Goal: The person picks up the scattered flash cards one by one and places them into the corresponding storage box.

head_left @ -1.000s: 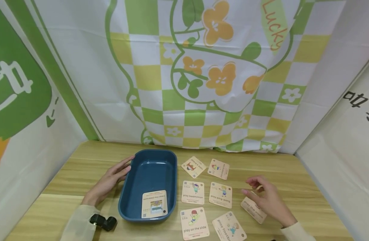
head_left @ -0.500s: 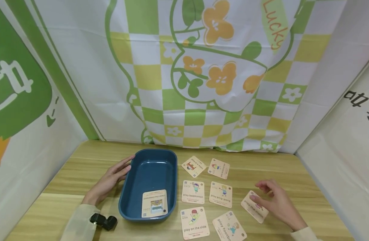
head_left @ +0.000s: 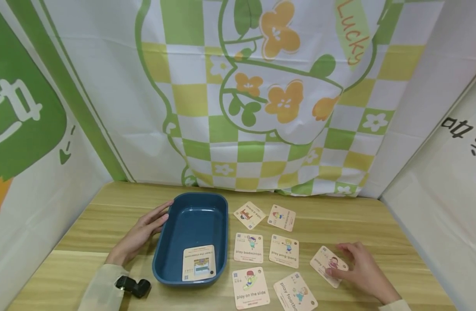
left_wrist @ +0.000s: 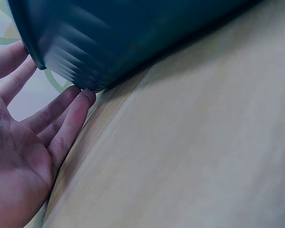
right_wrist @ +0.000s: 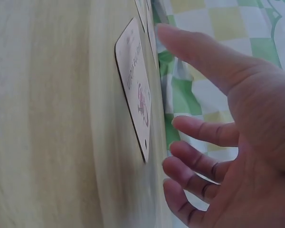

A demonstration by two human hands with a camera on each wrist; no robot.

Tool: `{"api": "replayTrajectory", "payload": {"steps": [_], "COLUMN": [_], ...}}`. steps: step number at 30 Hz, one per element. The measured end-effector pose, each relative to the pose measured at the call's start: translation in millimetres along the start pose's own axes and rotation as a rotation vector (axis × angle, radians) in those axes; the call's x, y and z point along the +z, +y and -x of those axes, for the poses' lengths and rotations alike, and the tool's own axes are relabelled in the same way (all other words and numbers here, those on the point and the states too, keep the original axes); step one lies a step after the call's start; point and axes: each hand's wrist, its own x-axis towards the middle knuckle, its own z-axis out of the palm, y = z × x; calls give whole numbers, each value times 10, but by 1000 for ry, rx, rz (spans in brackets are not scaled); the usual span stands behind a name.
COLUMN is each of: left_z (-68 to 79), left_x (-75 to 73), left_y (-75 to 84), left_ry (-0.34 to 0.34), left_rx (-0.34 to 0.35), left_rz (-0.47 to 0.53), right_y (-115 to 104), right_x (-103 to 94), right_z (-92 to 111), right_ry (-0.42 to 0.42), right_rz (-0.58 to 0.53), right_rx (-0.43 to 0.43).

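My left hand (head_left: 142, 233) rests against the left side of a deep blue plastic tray (head_left: 159, 259), its fingers extended to the rim and wall. In the left wrist view the fingertips (left_wrist: 88, 94) touch the tray's lower wall. A "clean the classroom" card (head_left: 199, 262) lies inside the tray at the near end. My right hand (head_left: 364, 271) hovers at a "play the violin" card (head_left: 325, 264), thumb spread apart from the fingers. The right wrist view shows this card (right_wrist: 135, 83) flat on the table, with nothing between thumb and fingers.
Several other cards lie right of the tray: "play badminton" (head_left: 248, 255), "play ping-pong" (head_left: 284, 258), "play on the slide" (head_left: 250, 294), "play football" (head_left: 296, 298), "take a break" (head_left: 249, 220) and one more (head_left: 281, 223). A patterned cloth (head_left: 245, 151) hangs behind the wooden table (head_left: 82, 216).
My right hand has shifted right and slightly down, uncovering more of the violin card, its thumb now over the card's right part. The left hand and tray stay put.
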Motion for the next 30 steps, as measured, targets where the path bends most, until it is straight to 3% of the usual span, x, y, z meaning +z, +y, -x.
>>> {"api": "replayTrajectory", "payload": {"steps": [10, 30], "left_z": [9, 7], "left_x": [1, -3], "left_y": [-11, 4], "left_ry": [-3, 3], "left_rx": [-8, -20], "left_rz": [4, -5], "right_y": [36, 19], "right_x": [65, 56], "right_z": [-10, -38], "right_ry": [-86, -102], "right_rz": [6, 13], "right_rx": [56, 139]}}
